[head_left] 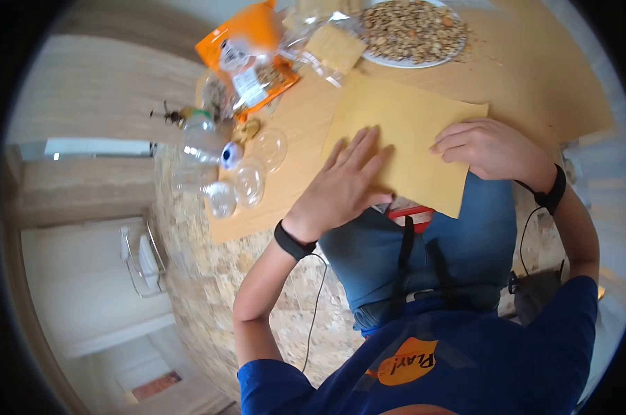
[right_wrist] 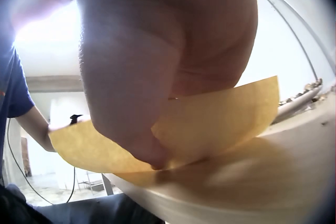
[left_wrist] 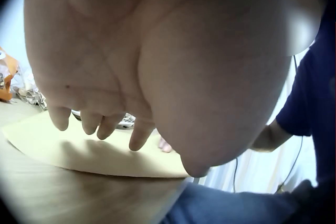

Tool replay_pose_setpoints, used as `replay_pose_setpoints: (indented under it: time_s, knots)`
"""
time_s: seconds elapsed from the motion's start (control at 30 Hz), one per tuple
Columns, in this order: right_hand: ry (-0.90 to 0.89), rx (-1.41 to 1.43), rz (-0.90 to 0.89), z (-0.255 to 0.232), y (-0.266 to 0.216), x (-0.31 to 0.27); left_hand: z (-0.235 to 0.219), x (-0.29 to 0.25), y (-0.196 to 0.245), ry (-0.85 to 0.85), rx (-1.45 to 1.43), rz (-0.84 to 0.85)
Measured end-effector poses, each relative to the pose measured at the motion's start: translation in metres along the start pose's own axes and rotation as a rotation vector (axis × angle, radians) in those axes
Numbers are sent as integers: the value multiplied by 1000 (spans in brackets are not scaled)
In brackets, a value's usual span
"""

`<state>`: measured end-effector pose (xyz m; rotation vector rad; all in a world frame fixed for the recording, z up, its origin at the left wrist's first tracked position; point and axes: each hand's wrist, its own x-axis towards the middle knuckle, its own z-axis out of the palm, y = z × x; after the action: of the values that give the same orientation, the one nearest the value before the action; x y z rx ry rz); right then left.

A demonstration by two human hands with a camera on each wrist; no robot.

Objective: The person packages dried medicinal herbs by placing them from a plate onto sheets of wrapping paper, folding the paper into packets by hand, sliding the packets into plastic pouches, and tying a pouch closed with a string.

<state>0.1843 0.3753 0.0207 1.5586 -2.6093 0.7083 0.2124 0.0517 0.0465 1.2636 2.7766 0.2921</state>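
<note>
A yellow-tan sheet of paper [head_left: 403,111] lies over the table's front edge, its near corner above the lap. The left hand [head_left: 347,176] is spread over the sheet's left part, fingers apart; in the left wrist view its fingertips [left_wrist: 137,142] point down at the paper [left_wrist: 89,155]. At the sheet's right edge, the right hand [head_left: 482,146] pinches the paper between thumb and curled fingers. In the right wrist view the paper [right_wrist: 226,119] bends upward around that hand [right_wrist: 136,92], its edge raised off the table.
A white plate [head_left: 423,63] of mixed seeds or beans stands at the back, beside clear bags with pale squares [head_left: 333,48]. On the left are an orange packet [head_left: 247,41], clear plastic cups [head_left: 249,183] and a white-and-blue round item [head_left: 231,155].
</note>
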Motion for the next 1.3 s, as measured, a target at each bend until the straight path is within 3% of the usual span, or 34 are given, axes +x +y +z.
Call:
replay_pose_setpoints:
  time_s: [0.03,0.07,0.13,0.17,0.23,0.27,0.33,0.37,0.43,0.47,0.57,0.67,0.73,0.83,0.9,0.97,1.03,1.07,1.13,1.17,1.23,1.3]
  knots:
    - [-3,68,-31,-2,4,-9,-3,5,-2,-9,-3,40]
    - [8,63,8,-5,9,-17,-6,10,-3,-52,-53,14]
    - [-12,99,-86,-8,15,-29,-17,22,2,-185,-119,-89]
    - [-2,96,-65,-13,12,-35,-22,32,6,-193,-119,-67]
    - [-40,266,47,-29,4,-40,-27,47,9,-335,-190,-196]
    - [-34,264,52,-29,7,-42,-24,52,2,-336,-186,-189]
    - [-88,309,53,-29,19,-44,-8,66,-20,-177,-158,148]
    - [-87,299,59,-27,23,-43,-5,75,-27,-171,-156,157]
    - [-96,503,237,-23,30,-40,-2,93,-38,-54,-271,367]
    - [-97,492,250,-24,31,-36,-2,97,-40,-131,-378,303]
    - [-61,356,347,-25,34,-29,1,102,-50,-150,-336,265]
    - [6,222,384,-11,50,-29,8,102,-59,-139,-398,271]
    - [41,95,273,-12,60,-29,9,100,-64,-117,-408,266]
    - [-26,121,365,-25,60,-24,9,101,-78,-129,-449,318]
    - [-83,124,422,-39,52,-18,7,103,-93,-242,-608,357]
    - [-138,125,480,-50,50,-9,4,102,-104,-240,-714,351]
    - [-8,-28,335,-55,56,-1,8,100,-111,-260,-949,328]
    - [-41,-34,334,-66,55,11,12,99,-114,-237,-975,330]
    - [-33,71,522,-90,58,42,19,95,-120,-219,-1249,264]
    - [-65,65,509,-94,66,54,21,93,-123,-190,-1270,257]
    - [79,37,637,-95,86,77,22,90,-127,-161,-1511,179]
    - [138,-52,576,-79,107,92,22,87,-127,-138,-1608,145]
